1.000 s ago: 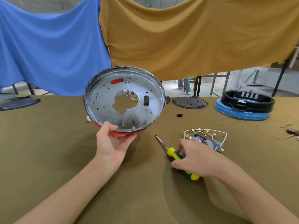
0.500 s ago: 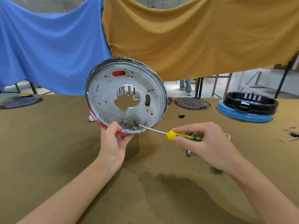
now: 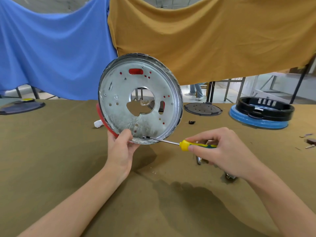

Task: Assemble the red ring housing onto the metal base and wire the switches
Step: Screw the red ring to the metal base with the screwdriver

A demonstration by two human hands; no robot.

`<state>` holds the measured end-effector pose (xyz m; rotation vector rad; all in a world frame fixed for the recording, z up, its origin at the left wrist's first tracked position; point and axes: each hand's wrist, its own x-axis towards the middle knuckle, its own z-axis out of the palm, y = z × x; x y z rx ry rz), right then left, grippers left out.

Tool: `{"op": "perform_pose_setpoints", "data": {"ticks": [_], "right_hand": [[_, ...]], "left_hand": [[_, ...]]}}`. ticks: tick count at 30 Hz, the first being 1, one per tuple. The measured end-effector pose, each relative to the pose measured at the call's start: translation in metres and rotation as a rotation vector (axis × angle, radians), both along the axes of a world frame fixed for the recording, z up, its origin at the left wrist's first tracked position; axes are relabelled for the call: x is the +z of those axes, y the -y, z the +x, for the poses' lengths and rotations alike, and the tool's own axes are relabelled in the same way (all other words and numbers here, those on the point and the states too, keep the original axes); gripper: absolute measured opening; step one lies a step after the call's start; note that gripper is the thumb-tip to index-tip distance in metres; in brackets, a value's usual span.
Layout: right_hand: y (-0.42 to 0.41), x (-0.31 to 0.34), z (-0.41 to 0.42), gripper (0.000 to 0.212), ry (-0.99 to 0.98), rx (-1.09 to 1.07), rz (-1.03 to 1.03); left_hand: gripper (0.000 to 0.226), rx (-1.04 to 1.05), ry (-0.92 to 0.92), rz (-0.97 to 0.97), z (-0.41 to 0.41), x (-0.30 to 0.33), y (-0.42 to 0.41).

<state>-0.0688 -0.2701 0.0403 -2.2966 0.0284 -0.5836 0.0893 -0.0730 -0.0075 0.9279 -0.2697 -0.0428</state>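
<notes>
A round metal base (image 3: 119, 93) with a large centre hole stands tilted upright above the table. Behind it sits the red ring housing (image 3: 101, 115), showing at the lower left rim and through slots. My left hand (image 3: 120, 149) grips the assembly's bottom edge, thumb on the metal face. My right hand (image 3: 220, 149) holds a yellow-and-green screwdriver (image 3: 185, 144); its tip touches a screw near the base's bottom rim. The switch wiring lies mostly hidden under my right hand, with small metal bits (image 3: 199, 160) showing.
On the olive table cloth (image 3: 51, 159) lie a black perforated disc (image 3: 202, 108), a black ring on a blue base (image 3: 261, 115) at the right, a dark lid (image 3: 20, 106) at far left, a small black part (image 3: 191, 122) and scraps (image 3: 307, 141) at the right edge.
My right hand picked the screwdriver up off the table and brought its tip to the bottom rim of the base. My left hand raised and tilted the assembly more upright.
</notes>
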Motion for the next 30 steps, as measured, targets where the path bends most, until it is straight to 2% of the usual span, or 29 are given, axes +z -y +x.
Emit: {"op": "perform_pose_setpoints", "data": {"ticks": [9, 16, 22, 30], "right_hand": [[0.0006, -0.0003, -0.0001, 0.014, -0.028, 0.009, -0.02], [-0.0003, -0.003, 0.0032, 0.02, -0.057, 0.044, -0.007], [0.0005, -0.0026, 0.0031, 0.034, -0.069, 0.064, 0.074], [-0.0034, -0.0037, 0.0063, 0.012, -0.077, 0.037, 0.171]], "left_hand": [[0.065, -0.01, -0.018, -0.006, 0.0023, -0.0016, 0.0], [0.077, -0.03, -0.017, -0.027, 0.0023, -0.0015, -0.001], [0.077, -0.034, -0.027, -0.036, 0.0011, 0.0017, -0.001], [0.065, -0.018, -0.022, -0.007, -0.0022, -0.0013, -0.0001]]}}
